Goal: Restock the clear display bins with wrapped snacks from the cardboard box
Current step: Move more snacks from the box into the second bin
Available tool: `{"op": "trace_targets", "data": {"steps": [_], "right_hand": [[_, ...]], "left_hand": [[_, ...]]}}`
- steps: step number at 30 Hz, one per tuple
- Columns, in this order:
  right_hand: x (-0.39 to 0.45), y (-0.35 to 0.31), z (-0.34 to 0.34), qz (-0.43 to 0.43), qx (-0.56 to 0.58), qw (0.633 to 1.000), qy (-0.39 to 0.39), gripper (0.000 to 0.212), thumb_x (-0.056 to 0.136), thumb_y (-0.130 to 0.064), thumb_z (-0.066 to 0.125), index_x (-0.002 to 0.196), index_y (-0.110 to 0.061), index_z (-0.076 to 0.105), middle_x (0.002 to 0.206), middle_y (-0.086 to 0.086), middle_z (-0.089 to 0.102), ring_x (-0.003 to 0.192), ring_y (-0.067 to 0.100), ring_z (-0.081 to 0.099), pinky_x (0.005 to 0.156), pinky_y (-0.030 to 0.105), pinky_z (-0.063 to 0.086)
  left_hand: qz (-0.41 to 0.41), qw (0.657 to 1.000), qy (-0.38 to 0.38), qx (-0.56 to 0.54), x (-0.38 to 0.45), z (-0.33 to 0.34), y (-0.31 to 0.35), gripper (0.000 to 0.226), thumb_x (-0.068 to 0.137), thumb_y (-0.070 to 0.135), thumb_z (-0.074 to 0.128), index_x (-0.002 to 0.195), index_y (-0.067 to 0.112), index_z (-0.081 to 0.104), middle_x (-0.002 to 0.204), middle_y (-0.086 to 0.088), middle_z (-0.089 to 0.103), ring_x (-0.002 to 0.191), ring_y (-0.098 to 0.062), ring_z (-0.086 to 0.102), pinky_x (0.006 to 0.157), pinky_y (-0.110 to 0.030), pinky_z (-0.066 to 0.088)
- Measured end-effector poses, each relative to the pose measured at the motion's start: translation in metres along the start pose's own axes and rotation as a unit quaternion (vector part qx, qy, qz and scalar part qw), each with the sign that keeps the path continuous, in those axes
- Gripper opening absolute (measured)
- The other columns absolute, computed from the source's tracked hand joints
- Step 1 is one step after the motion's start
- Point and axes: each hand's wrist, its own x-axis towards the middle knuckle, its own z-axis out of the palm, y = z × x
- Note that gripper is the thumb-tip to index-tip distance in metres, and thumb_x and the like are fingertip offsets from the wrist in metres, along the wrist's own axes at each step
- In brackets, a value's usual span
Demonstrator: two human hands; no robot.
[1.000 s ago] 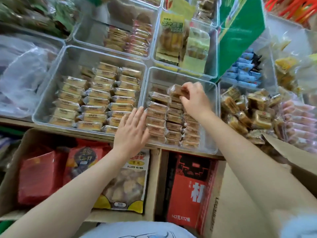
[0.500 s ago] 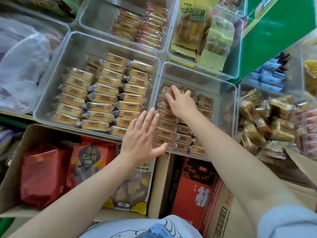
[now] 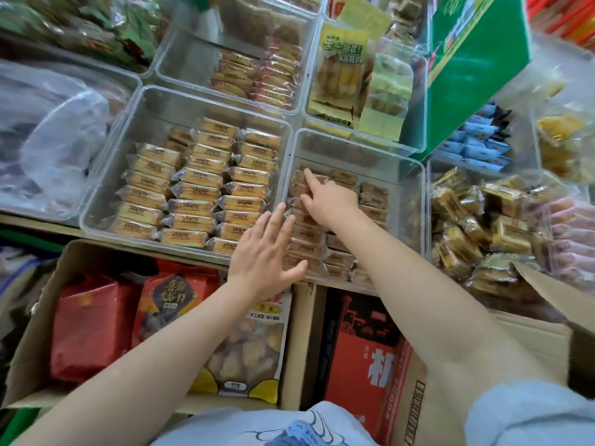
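Observation:
A clear display bin [image 3: 409, 201] in the middle holds rows of brown wrapped snacks [image 3: 373, 204]. My right hand [image 3: 325, 201] reaches into it with the index finger stretched out, pressing on the far end of the left row. My left hand [image 3: 267, 252] is spread flat, fingers straight, against the bin's front left wall and the near packs. Neither hand holds a pack. To the left, a larger clear bin [image 3: 106, 201] is filled with yellow wrapped cakes [image 3: 199, 188]. An open cardboard box [image 3: 541, 304] shows at the right edge; its inside is hidden.
Below the shelf edge, a cardboard box [image 3: 35, 342] holds red bags and a snack bag, with a red carton [image 3: 363, 362] beside it. More clear bins of snacks line the back and right. A green carton [image 3: 467, 69] leans at the upper right. A plastic bag [image 3: 48, 140] fills the left bin.
My right hand set down the pack it held and moved left onto the left row, now pointing with one finger. My left hand shifted right to the brown-snack bin.

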Motion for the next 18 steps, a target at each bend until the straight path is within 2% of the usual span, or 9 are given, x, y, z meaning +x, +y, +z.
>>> {"op": "trace_targets", "data": {"steps": [3,5,8,10,11,13,16,18], "right_hand": [[-0.034,0.015,-0.019,-0.049,-0.021,0.998,-0.025,0.049,0.105,-0.043,0.037,0.152,-0.033,0.031,0.154,0.012,0.035,0.127,0.036,0.051,0.092,0.046,0.048],[-0.073,0.031,-0.025,-0.089,0.076,0.993,-0.024,0.044,0.104,-0.041,0.041,0.148,-0.034,0.043,0.150,0.008,0.040,0.124,0.030,0.054,0.095,0.045,0.050],[-0.153,0.065,-0.029,-0.133,0.221,0.966,0.010,0.032,0.104,-0.036,0.045,0.125,-0.025,0.067,0.121,0.002,0.066,0.107,0.020,0.062,0.092,0.042,0.052],[-0.216,0.095,-0.028,-0.144,0.277,0.949,0.042,0.031,0.103,-0.035,0.048,0.107,-0.019,0.073,0.101,-0.001,0.072,0.093,0.014,0.063,0.085,0.035,0.052],[-0.246,0.113,-0.026,-0.141,0.301,0.941,0.061,0.030,0.103,-0.034,0.048,0.100,-0.017,0.073,0.092,-0.003,0.071,0.086,0.011,0.062,0.078,0.030,0.050],[-0.298,0.154,-0.015,-0.105,0.330,0.932,0.102,0.031,0.104,-0.031,0.049,0.090,-0.013,0.071,0.078,-0.001,0.065,0.073,0.012,0.058,0.068,0.031,0.045],[-0.353,0.225,0.012,-0.002,0.321,0.931,0.171,0.031,0.102,-0.030,0.049,0.087,-0.012,0.069,0.078,0.001,0.065,0.075,0.015,0.059,0.072,0.040,0.048],[-0.377,0.270,0.035,0.054,0.329,0.926,0.178,0.029,0.102,-0.031,0.049,0.091,-0.015,0.070,0.083,-0.003,0.067,0.080,0.012,0.061,0.076,0.038,0.052]], "left_hand": [[-0.010,0.999,-0.010,-0.034,-0.001,-0.005,-0.002,0.090,0.091,0.077,0.020,0.162,0.022,0.010,0.170,0.000,-0.006,0.156,-0.022,0.003,0.125,-0.042,0.015],[-0.019,0.998,-0.012,-0.063,-0.003,-0.010,-0.001,0.083,0.094,0.074,0.026,0.160,0.024,0.019,0.170,0.002,-0.002,0.156,-0.021,0.003,0.126,-0.045,0.013],[-0.023,0.993,0.016,-0.113,-0.015,-0.020,0.015,0.064,0.097,0.060,0.044,0.149,0.022,0.045,0.168,-0.004,0.014,0.155,-0.022,0.006,0.125,-0.045,0.008],[0.003,0.983,0.055,-0.176,-0.032,-0.030,0.048,0.056,0.094,0.054,0.047,0.135,0.018,0.060,0.161,-0.009,0.033,0.152,-0.026,0.020,0.125,-0.046,0.014],[0.024,0.974,0.067,-0.214,-0.041,-0.035,0.072,0.055,0.091,0.054,0.046,0.127,0.017,0.065,0.155,-0.010,0.042,0.147,-0.027,0.030,0.122,-0.050,0.022],[0.079,0.956,0.063,-0.275,-0.060,-0.044,0.130,0.055,0.087,0.052,0.044,0.118,0.015,0.070,0.141,-0.010,0.054,0.135,-0.029,0.043,0.113,-0.052,0.036],[0.200,0.931,0.044,-0.301,-0.086,-0.054,0.224,0.045,0.087,0.042,0.047,0.112,0.014,0.072,0.132,-0.011,0.059,0.128,-0.029,0.049,0.106,-0.045,0.042],[0.282,0.919,0.048,-0.273,-0.104,-0.055,0.281,0.036,0.092,0.036,0.049,0.110,0.016,0.072,0.130,-0.008,0.060,0.125,-0.025,0.051,0.102,-0.041,0.043]]}}
